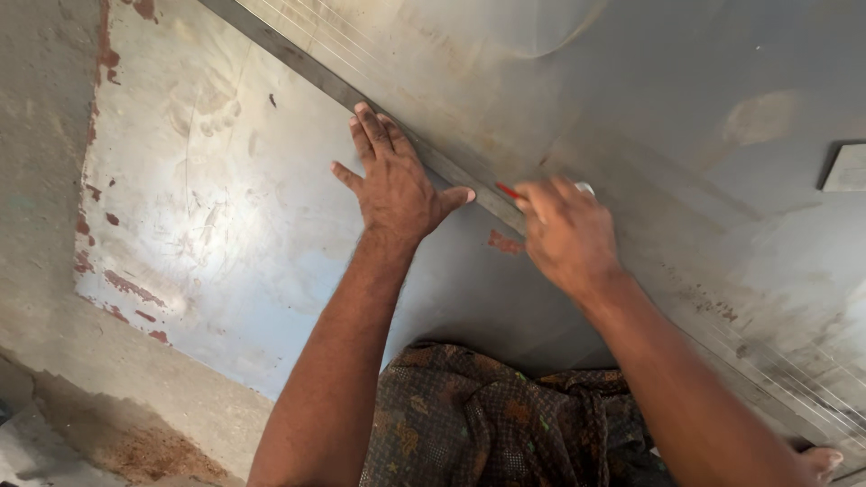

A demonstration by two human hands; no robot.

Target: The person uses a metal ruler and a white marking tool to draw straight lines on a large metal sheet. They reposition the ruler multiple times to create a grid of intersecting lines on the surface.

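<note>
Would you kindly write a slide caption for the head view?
Left hand pins a straightedge on sheet metal while right hand marks with a red pencil.

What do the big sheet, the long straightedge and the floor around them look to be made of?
Sheet: apparently bare metal, dull grey sheen with rust-red patches at its edges. Straightedge under the left hand: likely metal, a flat grey bar. Floor: seemingly rough concrete, matte and dusty, with sawdust-like grit.
</note>
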